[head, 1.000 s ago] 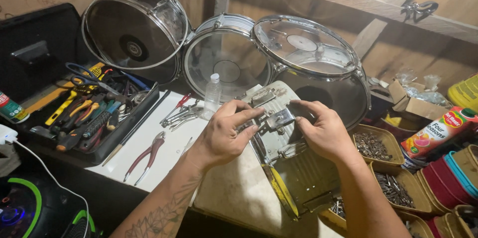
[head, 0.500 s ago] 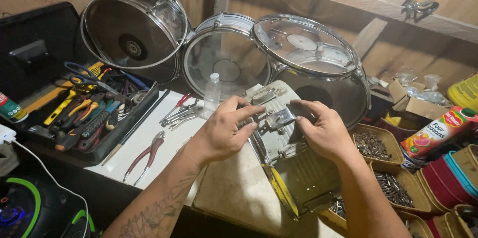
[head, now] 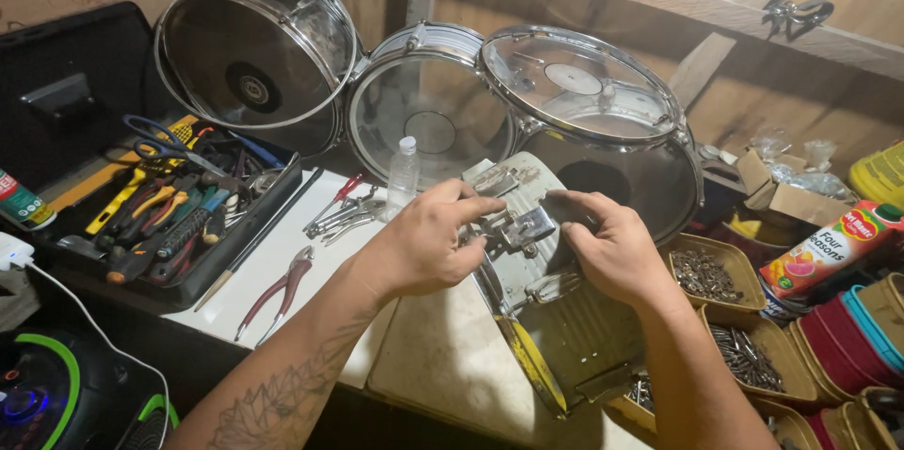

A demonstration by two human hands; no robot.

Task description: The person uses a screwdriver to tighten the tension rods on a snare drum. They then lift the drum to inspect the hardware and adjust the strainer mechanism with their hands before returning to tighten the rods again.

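A drum shell (head: 574, 337) with a yellow-edged rim lies on its side on the bench in front of me. On top of it sits a small metal lug fitting (head: 524, 227). My left hand (head: 428, 243) pinches that fitting from the left with thumb and fingers. My right hand (head: 612, 248) grips it and the shell's top from the right. The part of the fitting under my fingers is hidden.
Three chrome drums (head: 256, 50) (head: 428, 102) (head: 603, 120) lean against the back wall. A black tool tray (head: 169, 210) sits left, pliers (head: 275, 290) and a small bottle (head: 403, 172) on the white board. Trays of screws (head: 711, 276) and a juice carton (head: 824, 248) stand right.
Both hands stay on the metal fitting; my left fingers have shifted slightly on it. Nothing else has moved.
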